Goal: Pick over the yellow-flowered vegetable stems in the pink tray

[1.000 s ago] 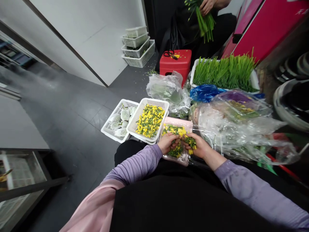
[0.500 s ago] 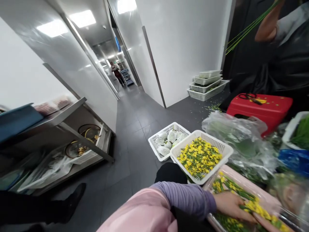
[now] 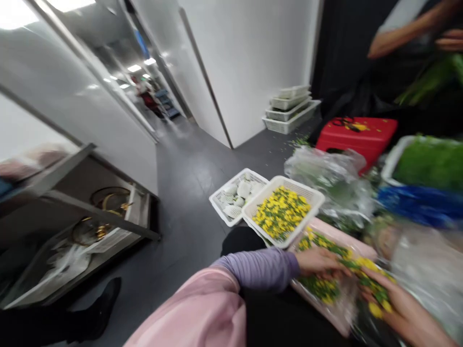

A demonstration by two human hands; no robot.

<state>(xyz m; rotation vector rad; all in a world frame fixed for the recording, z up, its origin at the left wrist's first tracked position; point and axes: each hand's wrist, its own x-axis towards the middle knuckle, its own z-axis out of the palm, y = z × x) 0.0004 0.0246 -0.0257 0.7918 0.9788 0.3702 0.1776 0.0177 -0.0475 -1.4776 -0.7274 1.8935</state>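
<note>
My left hand (image 3: 320,262), in a purple cuff, reaches over a pink-edged tray (image 3: 340,236) of yellow-flowered green stems (image 3: 321,289). Its fingers are bent together at the near end of a small bunch of yellow-flowered stems (image 3: 376,284). My right hand (image 3: 401,299) is wrapped round that bunch, with blossoms showing between thumb and fingers. Clear plastic film lies partly over the tray. Just beyond my left hand, a white basket (image 3: 318,195) holds short-cut yellow flowers and stems.
Beside it sits a white basket (image 3: 217,200) of net-wrapped produce. A red stool (image 3: 358,140) bears scissors; plastic bags (image 3: 325,178) and a green-filled crate (image 3: 388,168) lie at right. A co-worker's arm (image 3: 401,36) holds greens. A metal shelf (image 3: 104,212) stands left.
My view has swung, shifting the scene left and up. My hands have lifted a bunch of flowering stems from the tray. The co-worker's long green stalks have come lower.
</note>
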